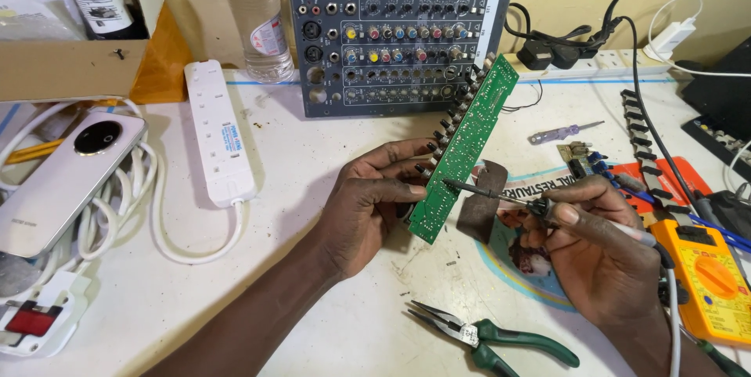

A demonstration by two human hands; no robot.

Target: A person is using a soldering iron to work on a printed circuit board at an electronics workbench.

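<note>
My left hand grips the lower end of a long green circuit board, held tilted on edge, with a row of black knob shafts along its left side. My right hand holds a soldering iron like a pen. Its thin dark tip touches the board's bare side just right of my left thumb. A dark brown pad lies on the table under the tip.
An audio mixer stands behind the board. Green-handled pliers lie near the front edge. A yellow multimeter is at right, a white power strip and a phone at left, a plastic bottle at back.
</note>
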